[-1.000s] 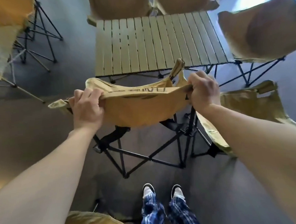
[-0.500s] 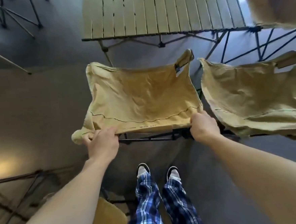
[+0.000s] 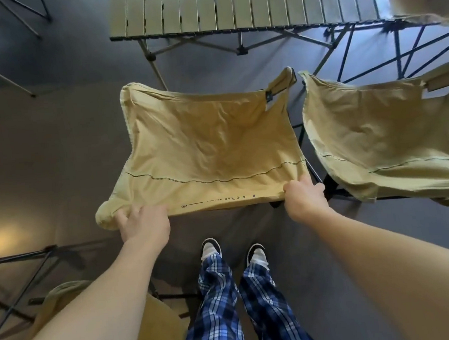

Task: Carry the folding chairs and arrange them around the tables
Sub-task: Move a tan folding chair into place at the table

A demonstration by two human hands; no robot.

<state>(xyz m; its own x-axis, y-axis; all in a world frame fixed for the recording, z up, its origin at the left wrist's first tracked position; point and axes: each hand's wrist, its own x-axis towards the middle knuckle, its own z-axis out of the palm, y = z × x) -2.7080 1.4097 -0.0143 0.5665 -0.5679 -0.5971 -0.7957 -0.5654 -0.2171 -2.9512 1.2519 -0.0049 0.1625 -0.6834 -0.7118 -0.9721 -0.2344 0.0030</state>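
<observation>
Fingers point(image 3: 132, 216) gripping folding chair point(image 3: 211, 144), printed writing point(image 3: 220, 200) unreadable

Head camera, wide-angle | looks steeply down and forward | close over folding chair point(image 3: 206, 147), slatted table point(image 3: 244, 6) beyond

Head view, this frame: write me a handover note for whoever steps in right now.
Left hand: grips the near-left corner of the tan chair.
Right hand: grips its near-right corner.
Where: the chair sits facing the slatted table, beside a second chair on the right. Another chair is behind, near the left arm.
Done: two chairs on this side of the table.
Left: let go if the position suits, then probably place the chair behind; other tables cannot be judged from here.
</observation>
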